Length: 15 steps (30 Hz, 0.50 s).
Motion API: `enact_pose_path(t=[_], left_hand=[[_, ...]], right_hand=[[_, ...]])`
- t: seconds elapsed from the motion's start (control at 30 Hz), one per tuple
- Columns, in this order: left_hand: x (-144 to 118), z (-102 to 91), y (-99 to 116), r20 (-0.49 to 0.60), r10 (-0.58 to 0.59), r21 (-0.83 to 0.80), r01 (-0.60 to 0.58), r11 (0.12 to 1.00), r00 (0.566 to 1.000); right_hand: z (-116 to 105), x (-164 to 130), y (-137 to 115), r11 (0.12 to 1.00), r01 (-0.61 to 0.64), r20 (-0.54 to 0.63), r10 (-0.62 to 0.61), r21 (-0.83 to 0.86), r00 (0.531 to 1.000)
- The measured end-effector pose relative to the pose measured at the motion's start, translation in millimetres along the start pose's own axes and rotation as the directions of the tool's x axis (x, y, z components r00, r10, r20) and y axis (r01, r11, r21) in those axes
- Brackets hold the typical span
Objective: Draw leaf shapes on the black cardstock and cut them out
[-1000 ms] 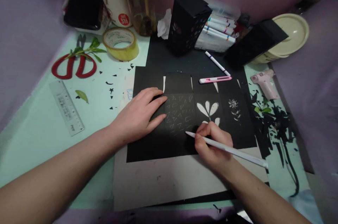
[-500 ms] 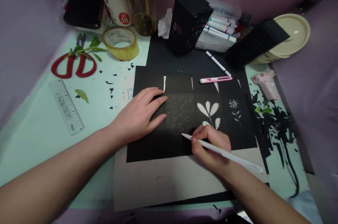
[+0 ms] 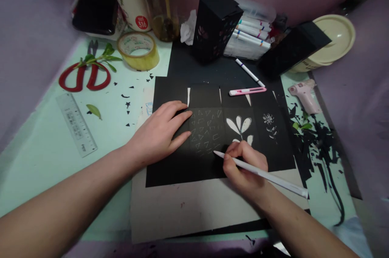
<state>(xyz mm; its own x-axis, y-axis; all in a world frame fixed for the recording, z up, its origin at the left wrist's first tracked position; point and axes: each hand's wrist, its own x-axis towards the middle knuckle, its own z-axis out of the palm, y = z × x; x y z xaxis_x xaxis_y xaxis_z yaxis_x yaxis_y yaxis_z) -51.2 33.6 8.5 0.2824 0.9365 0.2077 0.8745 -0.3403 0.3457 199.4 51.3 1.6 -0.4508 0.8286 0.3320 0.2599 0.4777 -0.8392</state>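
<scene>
**White pen on black card**

The right hand is closed around a white pen, its tip touching the black card below the faint triangles. At nine o'clock, the left hand lies flat and open on the card. The pink knife lies at twelve o'clock on the worktop. The marks under the fingers are hidden.

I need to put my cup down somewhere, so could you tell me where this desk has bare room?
Bare green desk lies left of the grey board, below the clear ruler. The back edge is crowded: tape roll, red scissors, markers. Black paper scraps litter the right side.
</scene>
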Motion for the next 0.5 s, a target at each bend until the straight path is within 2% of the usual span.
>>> enact_pose_path(t=[0.1,0.3,0.5], left_hand=[[-0.6,-0.5,-0.1,0.001,-0.001,0.001,0.001,1.0,1.0],[0.4,-0.5,0.6,0.004,-0.009,-0.007,0.009,1.0,1.0],[-0.2,-0.6,-0.8,0.012,-0.001,0.021,0.001,1.0,1.0]], right_hand=[[-0.5,1.2,-2.2,1.0,0.007,-0.016,-0.007,0.021,1.0],[-4.4,3.0,-5.4,0.985,0.16,-0.2,-0.143,0.071,0.969],[-6.2,3.3,-5.6,0.977,0.215,-0.228,-0.207,0.009,0.951]])
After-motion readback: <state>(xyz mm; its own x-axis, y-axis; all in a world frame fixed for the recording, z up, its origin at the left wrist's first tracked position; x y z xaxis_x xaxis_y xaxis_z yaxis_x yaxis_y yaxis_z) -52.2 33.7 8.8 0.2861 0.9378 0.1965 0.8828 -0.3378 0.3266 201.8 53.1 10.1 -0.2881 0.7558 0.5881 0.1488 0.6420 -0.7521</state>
